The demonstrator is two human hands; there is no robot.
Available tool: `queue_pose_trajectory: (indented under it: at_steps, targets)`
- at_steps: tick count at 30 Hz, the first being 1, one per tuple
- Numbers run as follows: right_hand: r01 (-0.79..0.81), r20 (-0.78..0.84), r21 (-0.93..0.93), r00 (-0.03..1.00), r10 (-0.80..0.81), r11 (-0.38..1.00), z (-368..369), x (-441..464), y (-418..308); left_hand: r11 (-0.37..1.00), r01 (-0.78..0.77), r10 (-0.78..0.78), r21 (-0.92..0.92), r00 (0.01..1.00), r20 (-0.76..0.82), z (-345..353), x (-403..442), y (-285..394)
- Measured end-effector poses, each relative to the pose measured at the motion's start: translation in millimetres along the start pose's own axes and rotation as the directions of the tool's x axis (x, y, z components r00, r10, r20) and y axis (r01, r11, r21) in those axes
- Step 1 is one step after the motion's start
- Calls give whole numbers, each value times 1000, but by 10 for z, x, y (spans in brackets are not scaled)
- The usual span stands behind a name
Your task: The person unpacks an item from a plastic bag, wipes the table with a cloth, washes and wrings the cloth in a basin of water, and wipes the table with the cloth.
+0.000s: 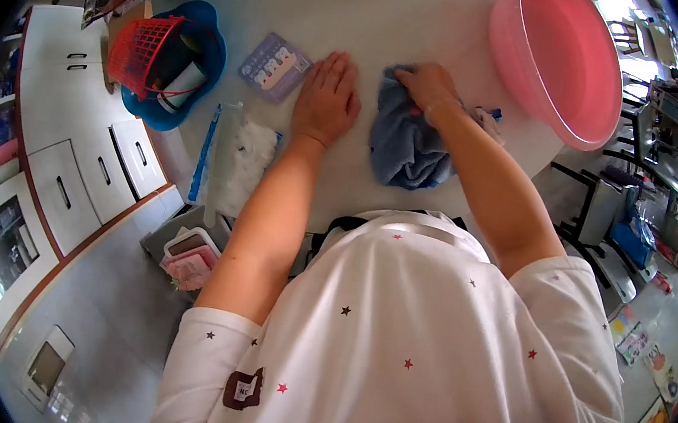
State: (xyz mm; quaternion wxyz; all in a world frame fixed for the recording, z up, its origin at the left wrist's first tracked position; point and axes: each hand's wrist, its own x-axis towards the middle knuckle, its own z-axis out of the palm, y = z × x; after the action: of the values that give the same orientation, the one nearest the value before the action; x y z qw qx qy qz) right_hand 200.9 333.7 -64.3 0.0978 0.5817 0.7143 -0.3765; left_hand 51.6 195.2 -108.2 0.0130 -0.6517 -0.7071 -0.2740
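A crumpled blue-grey towel (408, 141) lies on the white table (350, 13), in front of my body. My right hand (431, 88) grips its upper edge, the fingers curled over the cloth. My left hand (327, 100) rests flat on the tabletop to the left of the towel, palm down, holding nothing. Close by its fingertips is a purple packet (274, 67) with small white figures on it. Beside my left forearm lies a clear bag of white fluffy material (248, 158).
A large pink basin (510, 61) stands at the table's right. On the left, a blue basin (211, 60) holds a red plastic basket (136, 49) and a white tube-like item. A thin blue strip (205, 154) lies near the table's left edge. Chairs (592, 207) stand off to the right.
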Motion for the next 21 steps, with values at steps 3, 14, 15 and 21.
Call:
queue_pose_trajectory:
  at_steps: [3, 14, 15, 21]
  targets:
    - [-41, 50, 62, 998, 38, 997, -64, -33, 7, 1000, 23, -23, -6, 1000, 10, -9, 5, 35]
    - [-61, 85, 1, 995, 61, 998, -36, -27, -33, 1000, 6, -6, 18, 1000, -5, -31, -13, 53]
    - [-98, 78, 6, 992, 97, 995, -24, -34, -176, 1000, 11, -11, -3, 1000, 1, -20, -50, 64]
    - [45, -55, -210, 997, -58, 977, -80, 121, -20, 1000, 7, -6, -21, 1000, 14, 9, 3, -14]
